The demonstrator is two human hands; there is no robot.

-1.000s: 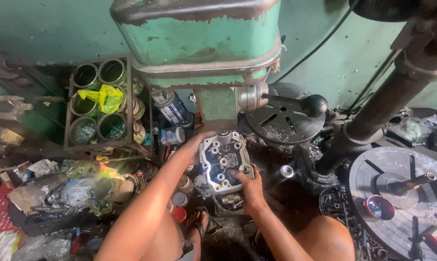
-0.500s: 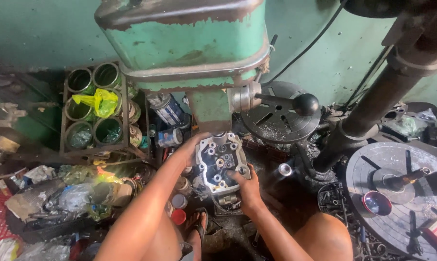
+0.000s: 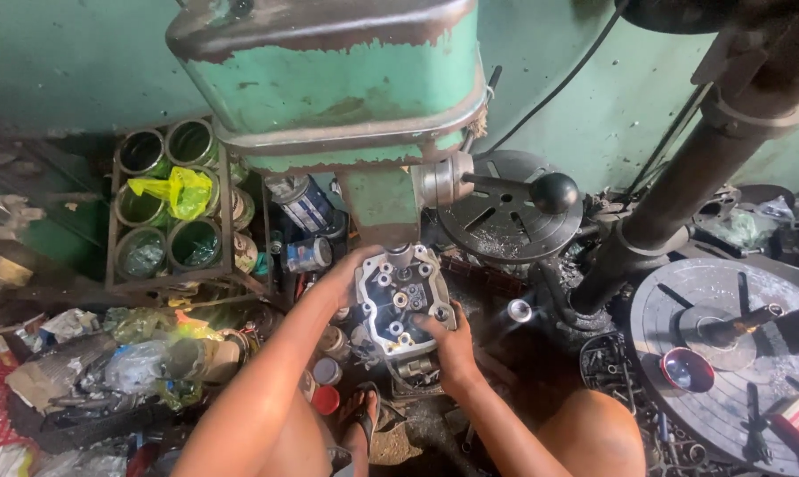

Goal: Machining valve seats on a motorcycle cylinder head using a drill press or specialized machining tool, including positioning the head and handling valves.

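Metal engine part (image 3: 400,305) held flat beneath the head of a green drill press (image 3: 346,97). Left hand (image 3: 345,276) grips its left edge; right hand (image 3: 450,347) clasps its lower right corner, fingers curled over the rim. Rack of tins (image 3: 172,208) stands to the left; round slotted table (image 3: 726,353) to the right.

My left hand (image 3: 345,281) reaches up and forward from the lower left, forearm bare, palm turned inward and fingers curled against what I hold. My right hand (image 3: 445,340) comes in from the lower right, wrist bent, fingers folded over and pressing down, thumb tucked toward the left. Both arms angle inward so the hands sit close together, well ahead of my bare knees
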